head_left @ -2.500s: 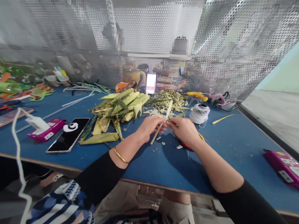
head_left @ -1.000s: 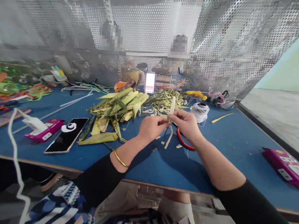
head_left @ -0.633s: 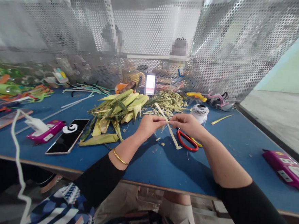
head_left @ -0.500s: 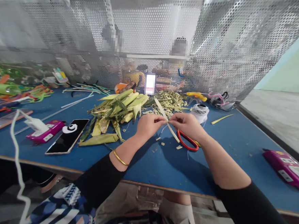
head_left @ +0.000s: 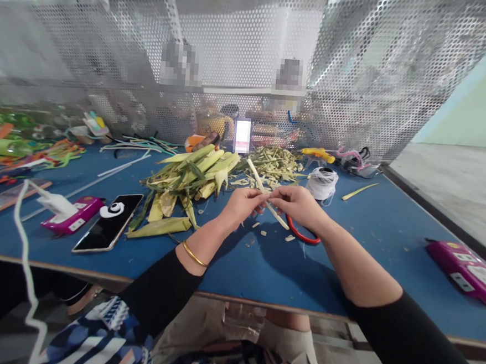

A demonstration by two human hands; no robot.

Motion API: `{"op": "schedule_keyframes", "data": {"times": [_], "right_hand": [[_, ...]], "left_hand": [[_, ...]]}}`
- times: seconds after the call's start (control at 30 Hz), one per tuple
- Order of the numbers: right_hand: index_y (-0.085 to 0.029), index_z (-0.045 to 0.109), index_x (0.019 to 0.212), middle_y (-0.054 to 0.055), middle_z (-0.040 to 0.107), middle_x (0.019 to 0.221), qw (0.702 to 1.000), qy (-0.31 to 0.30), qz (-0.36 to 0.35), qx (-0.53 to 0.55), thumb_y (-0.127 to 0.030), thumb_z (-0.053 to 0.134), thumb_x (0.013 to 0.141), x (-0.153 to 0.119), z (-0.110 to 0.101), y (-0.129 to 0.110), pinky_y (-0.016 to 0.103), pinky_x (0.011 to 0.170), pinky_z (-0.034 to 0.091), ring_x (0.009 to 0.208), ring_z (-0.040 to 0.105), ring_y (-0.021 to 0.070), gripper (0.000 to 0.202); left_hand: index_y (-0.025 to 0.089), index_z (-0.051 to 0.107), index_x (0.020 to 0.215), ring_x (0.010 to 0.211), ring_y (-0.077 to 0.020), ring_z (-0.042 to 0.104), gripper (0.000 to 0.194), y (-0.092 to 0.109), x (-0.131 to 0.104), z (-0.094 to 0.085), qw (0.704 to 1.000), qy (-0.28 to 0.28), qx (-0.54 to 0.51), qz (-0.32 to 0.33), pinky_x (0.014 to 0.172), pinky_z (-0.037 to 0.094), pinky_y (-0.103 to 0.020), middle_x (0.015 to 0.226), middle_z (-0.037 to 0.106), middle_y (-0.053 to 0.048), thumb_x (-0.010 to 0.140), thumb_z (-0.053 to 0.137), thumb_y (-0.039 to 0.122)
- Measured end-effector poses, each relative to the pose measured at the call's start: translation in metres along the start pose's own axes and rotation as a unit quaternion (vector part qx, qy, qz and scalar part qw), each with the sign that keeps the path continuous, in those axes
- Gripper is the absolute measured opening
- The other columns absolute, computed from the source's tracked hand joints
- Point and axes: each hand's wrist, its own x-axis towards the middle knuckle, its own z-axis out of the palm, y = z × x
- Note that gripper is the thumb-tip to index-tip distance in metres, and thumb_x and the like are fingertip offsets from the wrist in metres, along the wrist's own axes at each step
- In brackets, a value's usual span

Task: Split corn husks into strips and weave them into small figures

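Observation:
A narrow strip of corn husk (head_left: 253, 171) slants between my hands, one end pointing up and away, the other down to the right. Near its middle my left hand (head_left: 242, 205) pinches it. Fingertips of my right hand (head_left: 295, 202) are closed at the same spot, touching or almost touching those of the left. Whether a thread is also held there is too small to see. Under my right wrist lie scissors with a red handle (head_left: 305, 237), partly covered. Behind that hand stands a spool of white string (head_left: 323, 183). Corn husks (head_left: 193, 173) are heaped left of my hands.
Husk scraps (head_left: 273, 164) are piled at the back before a perforated metal screen (head_left: 252, 44). A phone (head_left: 109, 222) and a purple power strip (head_left: 74, 214) with a white cord lie left. Another purple power strip (head_left: 465, 269) sits right, and a yellow-handled tool (head_left: 317, 154) behind.
The strip now looks narrower, turned or folded in my fingers. My right hand has shifted slightly left, closer against the left hand, and the view has moved a little.

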Motion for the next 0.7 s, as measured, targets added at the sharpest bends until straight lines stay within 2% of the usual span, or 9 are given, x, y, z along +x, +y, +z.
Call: {"op": "schedule_keyframes", "data": {"times": [0.1,0.17,0.27,0.33,0.47,0.63,0.7], "right_hand": [[-0.018,0.071,0.078,0.004,0.069,0.069,0.990,-0.050,0.028,0.133,-0.041,0.059,0.080,0.002,-0.008,0.003,0.031,0.064,0.049,0.062,0.062,0.0160,0.026],[-0.017,0.072,0.082,0.005,0.071,0.075,0.986,-0.018,0.039,0.161,-0.041,0.062,0.078,0.005,-0.012,0.009,0.034,0.070,0.051,0.067,0.064,0.0173,0.026],[-0.018,0.073,0.089,0.006,0.073,0.089,0.992,0.079,0.001,0.099,-0.033,0.068,0.074,0.009,-0.011,0.017,0.037,0.082,0.049,0.083,0.065,0.0203,0.022],[-0.019,0.074,0.090,0.006,0.073,0.098,0.994,0.075,-0.035,0.077,-0.032,0.066,0.075,0.010,-0.007,0.018,0.038,0.090,0.046,0.093,0.065,0.0217,0.021],[-0.018,0.073,0.081,0.004,0.074,0.089,0.994,-0.021,-0.037,0.100,-0.038,0.063,0.078,0.008,0.001,0.014,0.038,0.092,0.045,0.092,0.065,0.0210,0.022],[-0.018,0.071,0.079,0.002,0.072,0.081,0.990,-0.028,-0.024,0.139,-0.042,0.065,0.076,0.007,0.005,0.012,0.033,0.083,0.047,0.081,0.064,0.0179,0.025],[-0.017,0.071,0.075,0.002,0.070,0.074,0.991,-0.029,-0.022,0.126,-0.044,0.065,0.075,0.009,0.007,0.014,0.032,0.077,0.047,0.075,0.062,0.0174,0.028]], "left_hand": [[0.014,0.070,0.072,0.058,-0.0090,0.058,0.019,0.001,-0.001,-0.002,1.000,0.018,0.011,0.015,0.048,0.041,-0.017,0.068,0.066,-0.001,0.082,0.065,0.030],[0.014,0.071,0.076,0.061,-0.0091,0.059,0.017,0.002,-0.001,-0.004,1.000,0.012,-0.016,0.001,0.048,0.041,-0.017,0.072,0.067,-0.002,0.082,0.065,0.028],[0.013,0.071,0.081,0.060,-0.0086,0.061,0.014,0.004,-0.001,-0.005,0.994,-0.018,-0.092,-0.047,0.048,0.041,-0.017,0.077,0.068,-0.004,0.083,0.066,0.027],[0.013,0.069,0.083,0.058,-0.0079,0.061,0.013,0.005,0.000,-0.005,0.985,-0.048,-0.148,-0.079,0.046,0.041,-0.017,0.078,0.069,-0.004,0.084,0.065,0.025],[0.012,0.066,0.080,0.052,-0.0063,0.057,0.010,0.007,0.001,-0.007,0.957,-0.076,-0.246,-0.134,0.041,0.037,-0.015,0.067,0.064,-0.001,0.086,0.063,0.019],[0.012,0.063,0.078,0.044,-0.0037,0.051,0.014,0.011,0.001,-0.010,0.919,-0.124,-0.323,-0.190,0.036,0.034,-0.013,0.063,0.061,0.000,0.089,0.061,0.021],[0.012,0.063,0.077,0.043,-0.0026,0.048,0.013,0.011,0.000,-0.009,0.917,-0.124,-0.329,-0.189,0.036,0.032,-0.012,0.062,0.060,0.001,0.088,0.062,0.020]]}}
